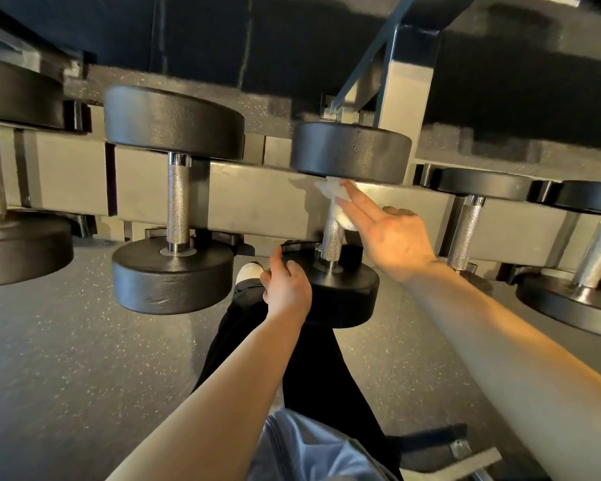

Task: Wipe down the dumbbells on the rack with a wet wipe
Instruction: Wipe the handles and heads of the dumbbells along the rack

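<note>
Right hand [394, 243] presses the white wet wipe [335, 199] against the upper handle of the middle dumbbell [344, 216], two fingers straight, just under the far head's edge. Left hand [285, 286] curls its fingers on the near head's rim. Rack rail [257, 199] runs behind; neighbouring dumbbell [176, 199] sits well apart, with floor [84, 359] open below.
</note>
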